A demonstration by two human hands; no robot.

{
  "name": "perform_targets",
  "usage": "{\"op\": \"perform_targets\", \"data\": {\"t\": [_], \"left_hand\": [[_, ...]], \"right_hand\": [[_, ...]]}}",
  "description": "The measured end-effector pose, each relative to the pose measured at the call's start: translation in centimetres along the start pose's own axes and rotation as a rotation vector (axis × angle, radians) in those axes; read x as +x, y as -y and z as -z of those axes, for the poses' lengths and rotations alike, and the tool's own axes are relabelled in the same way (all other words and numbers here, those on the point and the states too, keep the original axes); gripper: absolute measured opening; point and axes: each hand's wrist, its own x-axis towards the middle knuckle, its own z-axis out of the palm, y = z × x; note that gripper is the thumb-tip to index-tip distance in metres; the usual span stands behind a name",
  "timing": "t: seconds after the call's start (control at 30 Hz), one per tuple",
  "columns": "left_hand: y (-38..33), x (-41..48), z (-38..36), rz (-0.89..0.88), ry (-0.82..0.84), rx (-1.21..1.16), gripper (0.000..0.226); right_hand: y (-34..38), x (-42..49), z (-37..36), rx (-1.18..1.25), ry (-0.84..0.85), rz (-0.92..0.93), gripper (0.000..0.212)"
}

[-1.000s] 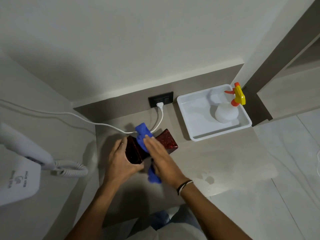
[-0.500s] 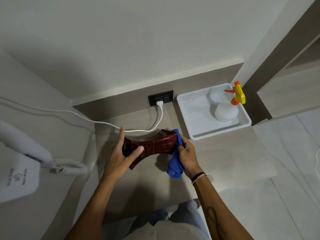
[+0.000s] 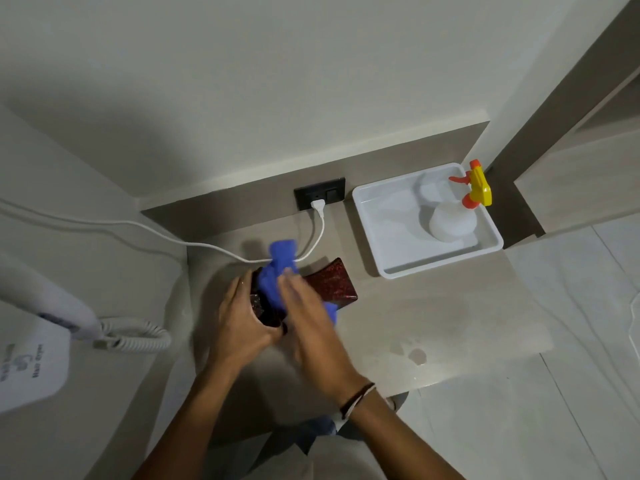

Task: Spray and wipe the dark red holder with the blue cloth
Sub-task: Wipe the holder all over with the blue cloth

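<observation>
Past your hands, up against the back wall, you see a black socket plate with a white plug in it. Its white cord loops down toward your hands, then runs off to your left. Far left of your hands, a white wall-mounted hair dryer hangs with its coiled cord resting at the edge of the desk. Up and to the right of your hands, a white tray sits on the desk. Just right of your right wrist, you see a small wet patch on the desk.
</observation>
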Motion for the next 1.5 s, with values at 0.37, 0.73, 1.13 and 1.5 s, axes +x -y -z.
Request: {"op": "perform_targets", "data": {"t": [0.37,0.73,1.13,1.5], "left_hand": [[0.1,0.1,-0.2,0.033,0.005,0.033,0.102],[-0.2,0.1,0.1,0.08,-0.013,0.005,0.106],[-1.7,-0.1,1.5,0.125,-0.016,-0.12,0.103],[-7.6,0.5,-2.1,-0.087,-0.008,0.308,0.11]], "right_hand": [[-1.9,0.5,-1.1,-0.246,0.061,0.132,0.094],[-3.4,0.9,-2.6,-0.257,0.061,0.154,0.1],[-8.8,0.5,6.6,-0.307,-0.218,-0.114,0.092],[-10.5,8.8,18.5,-0.191,-0.295,-0.292,0.07]]}}
